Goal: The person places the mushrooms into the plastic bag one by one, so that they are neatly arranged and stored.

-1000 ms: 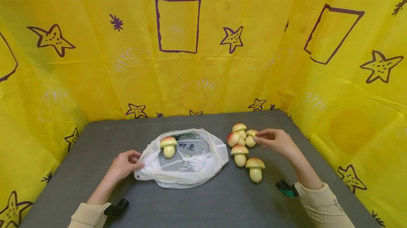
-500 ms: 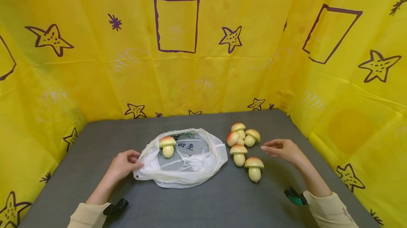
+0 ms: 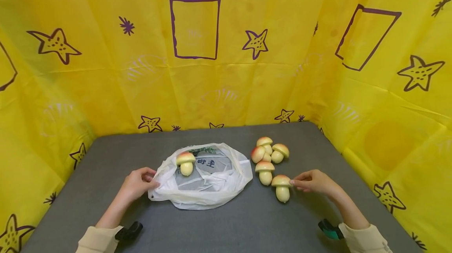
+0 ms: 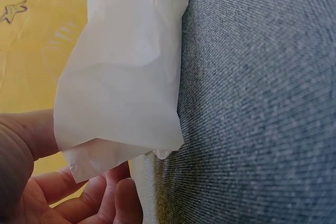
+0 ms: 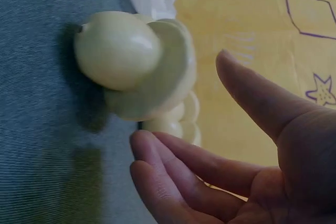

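Observation:
My left hand (image 3: 135,184) pinches the left rim of a thin white plastic bag (image 3: 203,200), which lies spread on the table with its mouth facing up. In the left wrist view the bag's edge (image 4: 121,87) passes between thumb and fingers. Inside the bag rests one toy mushroom (image 3: 186,166), pale yellow with a reddish cap. My right hand (image 3: 314,182) is beside the cap of the nearest toy mushroom (image 3: 282,193), right of the bag. The right wrist view has thumb and fingers (image 5: 157,187) spread wide, with that mushroom (image 5: 118,51) just beyond them.
Several more toy mushrooms (image 3: 265,172) lie clustered to the right of the bag, one close to its rim. The dark grey tabletop (image 3: 219,229) meets yellow curtains (image 3: 233,88) with starfish drawings at the back and sides.
My right hand has left the mushroom at the back right of the cluster and come toward me, to the nearest one. The left hand has stayed at the bag's rim.

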`<state>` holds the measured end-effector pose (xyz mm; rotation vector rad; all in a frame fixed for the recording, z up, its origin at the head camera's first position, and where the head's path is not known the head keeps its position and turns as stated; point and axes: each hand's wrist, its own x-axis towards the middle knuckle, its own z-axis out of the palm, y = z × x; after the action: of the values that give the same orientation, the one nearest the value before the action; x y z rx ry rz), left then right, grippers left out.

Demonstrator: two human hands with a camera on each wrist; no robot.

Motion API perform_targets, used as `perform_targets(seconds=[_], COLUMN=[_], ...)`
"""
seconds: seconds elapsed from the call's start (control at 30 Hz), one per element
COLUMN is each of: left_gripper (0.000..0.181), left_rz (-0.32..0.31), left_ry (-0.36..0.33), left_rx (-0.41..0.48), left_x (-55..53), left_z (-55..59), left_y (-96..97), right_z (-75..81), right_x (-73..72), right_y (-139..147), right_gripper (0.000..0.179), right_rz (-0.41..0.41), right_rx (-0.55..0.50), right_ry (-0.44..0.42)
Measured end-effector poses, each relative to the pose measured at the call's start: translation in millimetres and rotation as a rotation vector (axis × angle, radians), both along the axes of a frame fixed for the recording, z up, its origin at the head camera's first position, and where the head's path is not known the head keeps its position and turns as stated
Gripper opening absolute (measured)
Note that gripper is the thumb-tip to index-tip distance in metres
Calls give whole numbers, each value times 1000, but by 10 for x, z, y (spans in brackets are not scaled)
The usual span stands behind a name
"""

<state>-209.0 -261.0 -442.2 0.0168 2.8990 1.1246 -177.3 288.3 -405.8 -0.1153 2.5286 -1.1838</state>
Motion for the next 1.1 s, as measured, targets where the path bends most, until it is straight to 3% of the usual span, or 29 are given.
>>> perform_targets(seconds=[0.4,0.93,1.1], left_gripper=[42,40,40], left_rz=[2,3,-5], left_ry=[-11,-7,-4], left_rx=[11,3,9], left_x=[-39,-12,-11], left_z=[3,-24,-24], left_y=[-6,-3,-1], right_z=[-115,-233,-241], right_x=[29,-34,-40], right_y=[-83,-133,-123], right_gripper=[42,40,41], right_rz=[80,33,-19], right_rx=[40,39,37], right_ry=[-64,-48,-39])
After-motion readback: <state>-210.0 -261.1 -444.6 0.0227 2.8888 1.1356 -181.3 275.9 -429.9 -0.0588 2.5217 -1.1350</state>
